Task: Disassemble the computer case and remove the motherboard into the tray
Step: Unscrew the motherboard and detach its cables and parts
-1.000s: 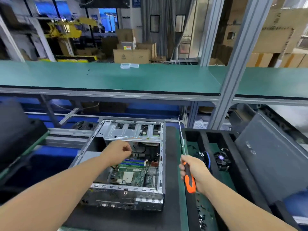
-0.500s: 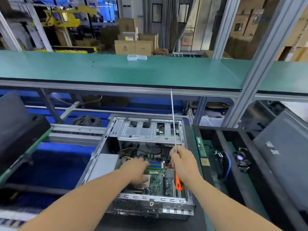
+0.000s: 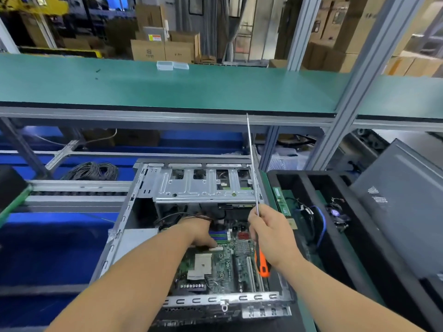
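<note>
We see a long green table [image 3: 167, 89] across the far side, and below it the open case [image 3: 134, 212] lies flat in front of us, with its metal drive cage [image 3: 203, 188] at the far end. To the right of the case stands a black tray [image 3: 309, 185] with dividers; in it lie a blue cable [image 3: 322, 226], a small fan [image 3: 335, 213] and a green board strip [image 3: 280, 200]. Further right leans a dark side panel [image 3: 402, 212].

The motherboard [image 3: 223, 264] is still inside the case, on its floor, in the near half.

Our left hand [image 3: 199, 230] reaches into the case, over the far edge of the motherboard, beside the blue memory slots [image 3: 218, 234]. The fingers point down and are bent, and their tips touch the board near a white connector [image 3: 215, 248]. We cannot tell if this grip holds something, because the back of the hand hides the fingertips.

Our right hand [image 3: 271, 233] is above the right side of the case. Its grip is closed around the screwdriver [image 3: 254, 178]: the fingers are curled on the upper part of the handle, the orange end [image 3: 262, 264] comes out under the palm, and the long thin shaft points up and away from us, with its tip in front of the table edge.
</note>
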